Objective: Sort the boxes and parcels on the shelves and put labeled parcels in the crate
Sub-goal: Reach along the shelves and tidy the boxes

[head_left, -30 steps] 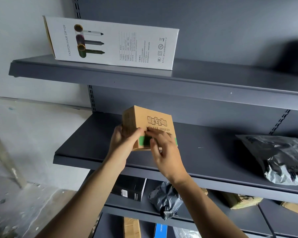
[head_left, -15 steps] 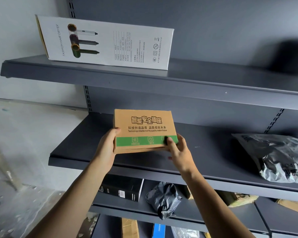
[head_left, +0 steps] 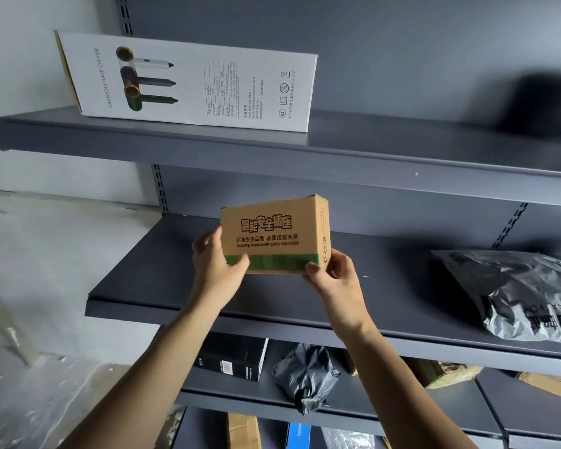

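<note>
A small brown cardboard box [head_left: 274,233] with dark printed characters and a green band along its bottom is held above the middle shelf [head_left: 149,286]. My left hand [head_left: 216,265] grips its lower left corner, and my right hand [head_left: 332,278] holds its lower right corner. The box is turned so its printed front and narrow right end both show. No shipping label is visible on those faces. No crate is in view.
A white hair dryer box [head_left: 188,82] lies on the top shelf [head_left: 402,147]. A grey plastic mailer [head_left: 518,293] sits on the middle shelf's right. Below are a black box [head_left: 234,358], a crumpled grey bag [head_left: 305,374] and more cardboard boxes [head_left: 447,374].
The box was lifted off the middle shelf and rotated in both hands: first an end faced me, then the full front, now front and right end. My hands moved apart to its corners.
</note>
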A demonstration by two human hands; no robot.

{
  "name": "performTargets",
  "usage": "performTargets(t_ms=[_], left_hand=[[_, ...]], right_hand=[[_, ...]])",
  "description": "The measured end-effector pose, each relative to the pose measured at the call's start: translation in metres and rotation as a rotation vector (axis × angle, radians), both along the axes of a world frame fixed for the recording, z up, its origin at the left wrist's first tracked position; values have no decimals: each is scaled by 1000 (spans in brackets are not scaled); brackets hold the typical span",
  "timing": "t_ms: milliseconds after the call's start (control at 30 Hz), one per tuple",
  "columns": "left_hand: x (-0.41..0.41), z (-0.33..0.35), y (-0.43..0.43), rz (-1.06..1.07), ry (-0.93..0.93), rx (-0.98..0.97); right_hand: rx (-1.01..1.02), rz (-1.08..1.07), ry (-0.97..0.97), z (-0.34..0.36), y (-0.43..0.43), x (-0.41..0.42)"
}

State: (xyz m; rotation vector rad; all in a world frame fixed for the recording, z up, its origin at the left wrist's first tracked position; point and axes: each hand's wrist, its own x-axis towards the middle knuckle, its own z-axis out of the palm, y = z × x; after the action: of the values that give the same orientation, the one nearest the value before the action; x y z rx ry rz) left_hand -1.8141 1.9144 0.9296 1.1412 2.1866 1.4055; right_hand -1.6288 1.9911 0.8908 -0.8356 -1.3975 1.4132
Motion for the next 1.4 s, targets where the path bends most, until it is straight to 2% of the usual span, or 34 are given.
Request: performTargets(t_ms=[133,267,400,600,767,867,1000,1167,1400], left_hand=[[27,5,-2,-237,-76,81],[45,7,0,-333,-159,156],[49,5,5,-256,-321,211],[40,0,6,-147,-396,193],[37,-1,5,-79,-681,192],[27,6,1,-22,-863,170],[10,8,-2,-24,-958,149],[0,6,0,-14,-1004,107],[-9,-1,0,-72,-1042,28]], right_hand=[[138,-39,-71,-1,-6,-7],[271,-101,-130,2,-17,-17],[418,-142,-269,1,-24,-23],[737,-105,-462,2,-31,-22],[801,-111,-444,-1,-24,-17],[756,-210,-430,0,-11,-4],[566,-332,-390,-3,6,15],[261,-219,-214,7,4,19],[99,-210,-76,9,7,19]])
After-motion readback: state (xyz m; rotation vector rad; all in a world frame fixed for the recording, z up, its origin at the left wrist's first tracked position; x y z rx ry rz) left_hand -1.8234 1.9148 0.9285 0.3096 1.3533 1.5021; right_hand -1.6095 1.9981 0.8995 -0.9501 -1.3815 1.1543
